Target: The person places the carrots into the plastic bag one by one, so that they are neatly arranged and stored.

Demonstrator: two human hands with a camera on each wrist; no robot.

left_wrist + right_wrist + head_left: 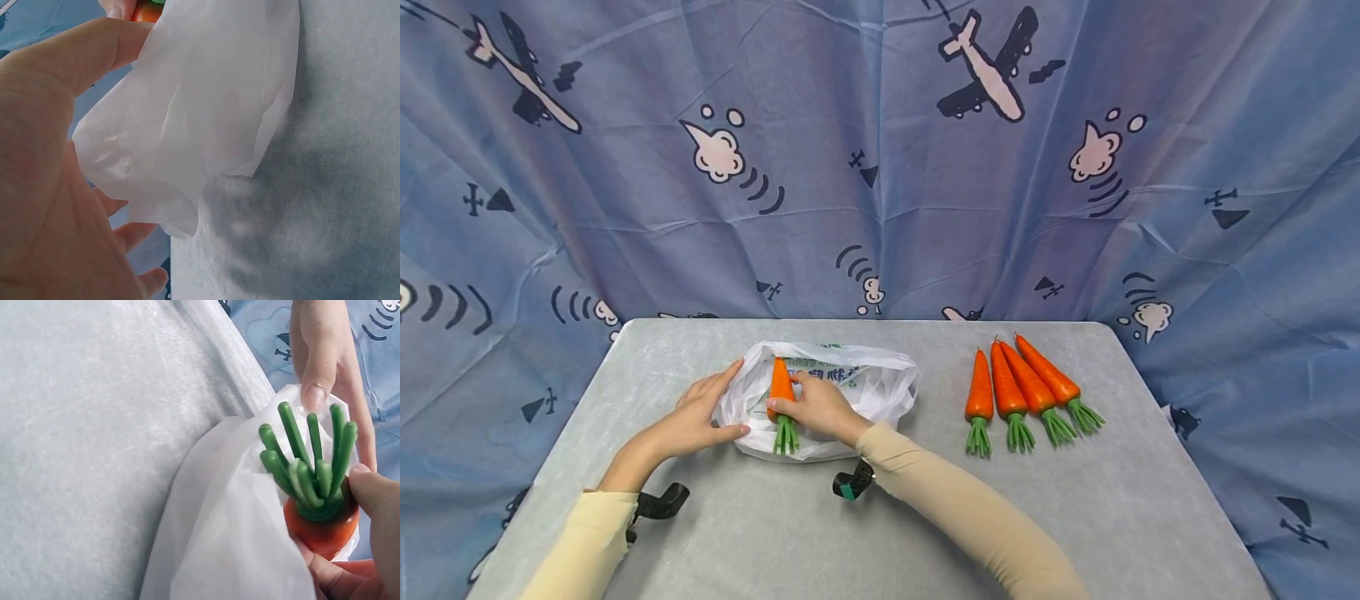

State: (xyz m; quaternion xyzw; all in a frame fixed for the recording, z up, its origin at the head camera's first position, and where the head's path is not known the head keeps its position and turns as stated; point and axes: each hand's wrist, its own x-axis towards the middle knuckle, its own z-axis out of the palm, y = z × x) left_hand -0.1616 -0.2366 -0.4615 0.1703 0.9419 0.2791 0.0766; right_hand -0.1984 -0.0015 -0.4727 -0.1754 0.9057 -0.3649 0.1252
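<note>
A white plastic bag (880, 400) with printed lettering lies on the table, its mouth spread wide. My right hand (820, 406) pinches an orange carrot (781, 379) between thumb and fingers over the bag's mouth. In the right wrist view the carrot's green stem stubs (306, 462) point up, beside the white plastic. At the bag's left side is my left hand (692, 421), thumb and fingers spread apart along its edge. The left wrist view shows the left thumb (94, 53) against the thin plastic (187, 112); part of the fingers is hidden behind it.
To the right of the bag, several carrots (979, 392) lie side by side on the grey table (760, 533), green ends toward me. A blue curtain (820, 225) printed with planes hangs behind the table's far edge. Each wrist carries a black camera mount (662, 502).
</note>
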